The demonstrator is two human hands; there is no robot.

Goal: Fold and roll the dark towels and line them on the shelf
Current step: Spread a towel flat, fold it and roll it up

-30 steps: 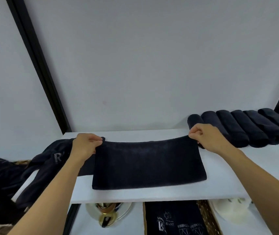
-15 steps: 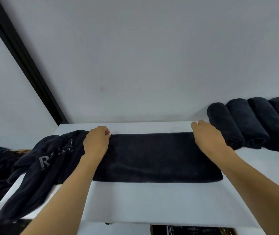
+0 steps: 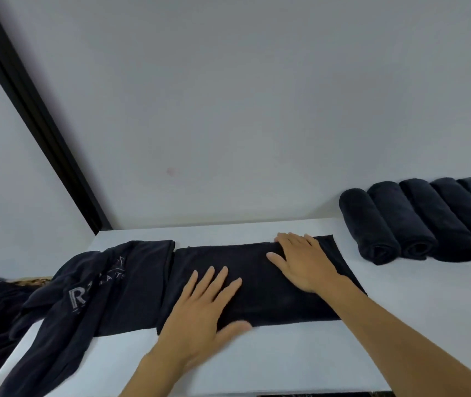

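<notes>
Both hands lie flat on a folded towel (image 3: 257, 293) spread as a long dark band across the white shelf (image 3: 285, 362).

The left hand (image 3: 197, 316) rests palm down on the towel's near left part. Its four fingers are straight and slightly fanned, pointing away toward the wall (image 3: 242, 110). Its thumb is stretched out to the right along the towel's near edge, and the heel of the hand sits on bare shelf just in front of that edge.

The right hand (image 3: 305, 265) presses palm down on the towel's far right part. Its fingers are straight and close together, with the tips reaching the towel's far edge, and its thumb points left toward the left hand's fingertips. Neither hand curls round or pinches anything. A stretch of bare towel lies between the two hands.

Just left of the left hand's fingers, a loose towel (image 3: 94, 299) with pale lettering touches the folded towel's left end and drapes off the left end of the shelf. More dark cloth is heaped beyond it.

To the right of the right hand's fingers, clear of the folded towel, a row of rolled towels (image 3: 417, 222) lies side by side against the wall and runs out of view. A black strip (image 3: 36, 116) slants up the wall at the far left.
</notes>
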